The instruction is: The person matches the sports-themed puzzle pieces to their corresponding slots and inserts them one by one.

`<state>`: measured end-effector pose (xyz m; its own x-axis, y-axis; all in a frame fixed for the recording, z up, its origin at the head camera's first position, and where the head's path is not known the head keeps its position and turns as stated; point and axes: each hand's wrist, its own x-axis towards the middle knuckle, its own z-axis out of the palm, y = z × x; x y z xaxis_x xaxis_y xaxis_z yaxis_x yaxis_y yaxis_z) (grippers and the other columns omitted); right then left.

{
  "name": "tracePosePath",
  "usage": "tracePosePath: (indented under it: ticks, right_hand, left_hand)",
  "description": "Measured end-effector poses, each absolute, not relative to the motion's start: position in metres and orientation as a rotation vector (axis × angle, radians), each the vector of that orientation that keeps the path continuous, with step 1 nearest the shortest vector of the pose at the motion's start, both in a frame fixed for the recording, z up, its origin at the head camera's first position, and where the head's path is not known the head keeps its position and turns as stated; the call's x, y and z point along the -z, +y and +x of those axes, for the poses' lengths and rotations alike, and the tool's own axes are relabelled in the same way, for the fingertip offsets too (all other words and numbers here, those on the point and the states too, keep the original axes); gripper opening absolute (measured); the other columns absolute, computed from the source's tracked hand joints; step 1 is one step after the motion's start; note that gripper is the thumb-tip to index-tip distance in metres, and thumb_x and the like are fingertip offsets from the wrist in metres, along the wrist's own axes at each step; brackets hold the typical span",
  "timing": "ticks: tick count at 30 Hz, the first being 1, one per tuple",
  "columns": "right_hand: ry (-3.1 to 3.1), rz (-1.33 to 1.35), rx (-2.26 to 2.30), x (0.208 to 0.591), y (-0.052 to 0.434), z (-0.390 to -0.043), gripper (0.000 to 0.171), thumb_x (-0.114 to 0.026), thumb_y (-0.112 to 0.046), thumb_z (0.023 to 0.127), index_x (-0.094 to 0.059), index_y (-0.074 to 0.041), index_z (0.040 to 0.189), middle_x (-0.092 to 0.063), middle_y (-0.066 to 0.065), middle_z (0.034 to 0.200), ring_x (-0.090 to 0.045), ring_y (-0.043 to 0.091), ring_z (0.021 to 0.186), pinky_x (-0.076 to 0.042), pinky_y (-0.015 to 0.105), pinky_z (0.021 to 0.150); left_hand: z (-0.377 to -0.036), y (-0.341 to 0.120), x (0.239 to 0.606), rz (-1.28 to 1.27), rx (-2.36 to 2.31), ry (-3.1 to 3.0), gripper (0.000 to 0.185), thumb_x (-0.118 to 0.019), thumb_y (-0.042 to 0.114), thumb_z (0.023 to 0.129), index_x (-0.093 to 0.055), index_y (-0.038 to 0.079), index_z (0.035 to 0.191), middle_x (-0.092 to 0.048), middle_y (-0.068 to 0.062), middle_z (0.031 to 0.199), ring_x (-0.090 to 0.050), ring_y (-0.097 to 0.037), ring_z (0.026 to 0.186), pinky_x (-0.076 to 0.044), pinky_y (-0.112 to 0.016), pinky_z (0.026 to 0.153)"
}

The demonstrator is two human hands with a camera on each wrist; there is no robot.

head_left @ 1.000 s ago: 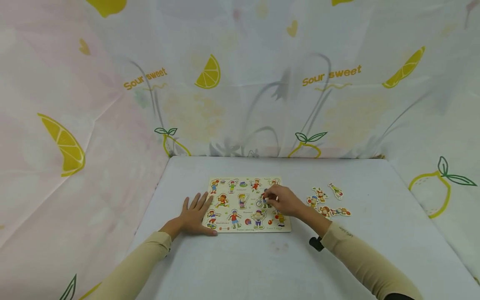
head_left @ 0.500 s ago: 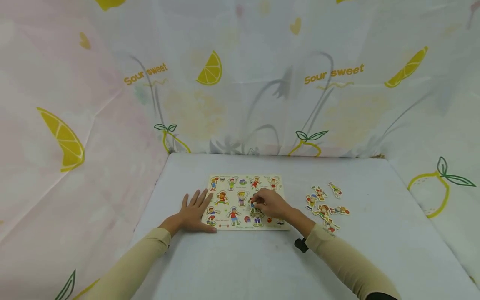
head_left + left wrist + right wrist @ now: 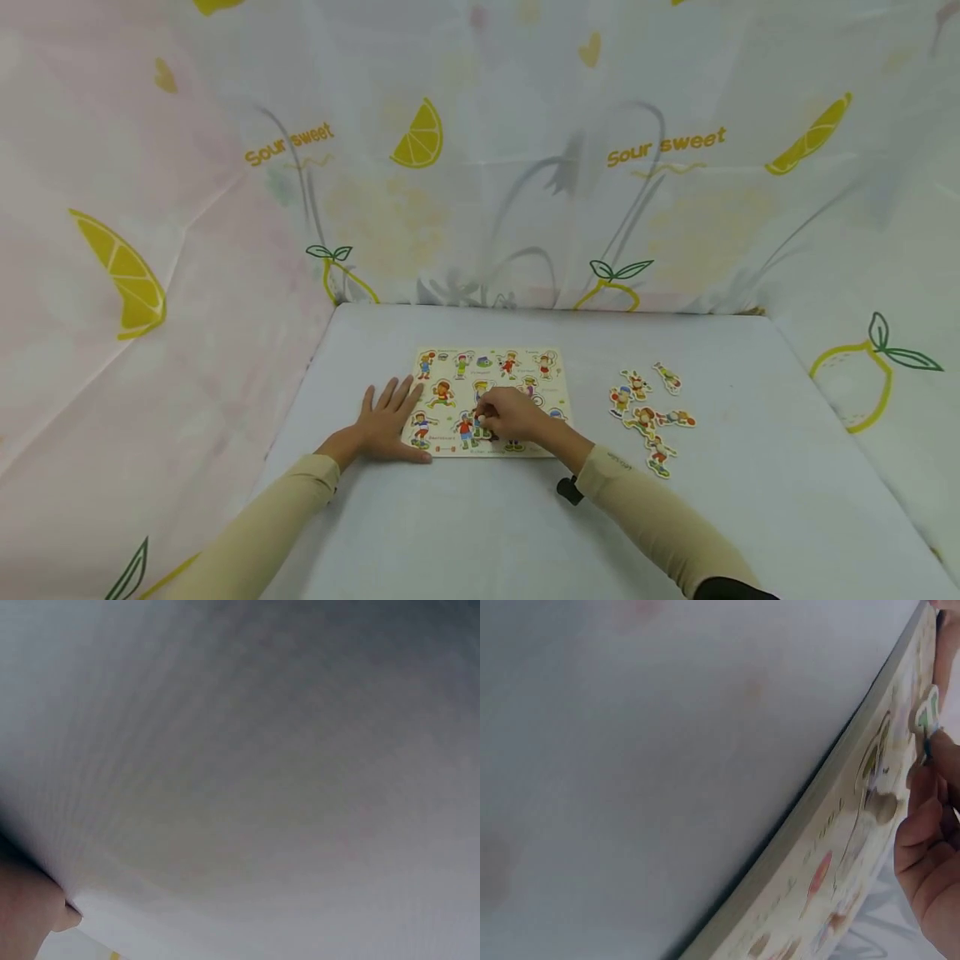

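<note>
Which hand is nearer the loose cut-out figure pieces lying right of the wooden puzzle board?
Right. The right hand is over the wooden puzzle board, just left of the loose cut-out figure pieces. The left hand presses the board's far left edge.

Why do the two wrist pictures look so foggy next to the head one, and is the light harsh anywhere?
Head view: sharp and evenly lit, soft shadows only, wide-angle bending at the edges; the wooden picture puzzle board reads clearly. Left wrist view: almost all blurred grey-white table cloth, too close to focus. Right wrist view: the board's edge and the right hand's fingers are soft and close; no glare.
</note>
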<state>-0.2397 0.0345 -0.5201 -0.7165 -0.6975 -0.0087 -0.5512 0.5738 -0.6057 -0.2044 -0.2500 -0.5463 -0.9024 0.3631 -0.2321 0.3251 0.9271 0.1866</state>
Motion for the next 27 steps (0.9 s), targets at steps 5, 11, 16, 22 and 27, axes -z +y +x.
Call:
tracePosePath:
  ticks: [5, 11, 16, 22, 27]
  right_hand:
    - [2.559, -0.999, 0.817, 0.525, 0.021, -0.238, 0.008, -0.065, -0.008, 0.094, -0.072, -0.008, 0.097, -0.07, 0.002, 0.09, -0.061, 0.009, 0.078, -0.052, 0.026, 0.07]
    - [2.55, -0.951, 0.806, 0.522, 0.008, -0.234, 0.006, -0.065, -0.01, 0.095, -0.07, -0.006, 0.095, -0.068, 0.003, 0.088, -0.059, 0.01, 0.077, -0.05, 0.025, 0.069]
    - [2.556, -0.931, 0.787, 0.523, 0.001, -0.233, 0.005, -0.066, -0.008, 0.093, -0.071, -0.007, 0.094, -0.066, 0.001, 0.085, -0.055, 0.007, 0.073, -0.047, 0.022, 0.066]
    - [2.568, -0.951, 0.712, 0.522, -0.007, -0.232, 0.005, -0.066, -0.006, 0.093, -0.071, -0.008, 0.094, -0.067, 0.0, 0.084, -0.055, 0.006, 0.072, -0.047, 0.02, 0.065]
    - [2.595, -0.97, 0.584, 0.517, -0.009, -0.232, 0.005, -0.068, -0.008, 0.092, -0.071, -0.008, 0.095, -0.066, -0.001, 0.084, -0.054, 0.007, 0.073, -0.048, 0.021, 0.068]
  left_hand:
    - [-0.205, -0.25, 0.547, 0.516, -0.214, 2.822, 0.131, -0.059, 0.089, 0.066, -0.007, 0.013, 0.16, 0.001, -0.015, 0.167, 0.003, -0.042, 0.153, 0.003, -0.071, 0.115]
    - [-0.205, -0.252, 0.547, 0.533, -0.273, 2.816, 0.133, -0.058, 0.089, 0.066, -0.007, 0.011, 0.16, 0.002, -0.017, 0.167, 0.004, -0.043, 0.152, 0.007, -0.071, 0.114]
    - [-0.205, -0.251, 0.547, 0.524, -0.285, 2.809, 0.133, -0.058, 0.09, 0.065, -0.007, 0.011, 0.16, 0.001, -0.017, 0.167, 0.005, -0.043, 0.152, 0.008, -0.07, 0.114]
    - [-0.205, -0.252, 0.546, 0.501, -0.219, 2.816, 0.132, -0.059, 0.088, 0.067, -0.005, 0.013, 0.16, 0.004, -0.015, 0.167, 0.005, -0.042, 0.153, 0.005, -0.071, 0.114]
    - [-0.205, -0.252, 0.547, 0.527, -0.255, 2.827, 0.131, -0.061, 0.086, 0.068, -0.007, 0.011, 0.16, 0.002, -0.016, 0.167, 0.004, -0.043, 0.153, 0.004, -0.071, 0.114]
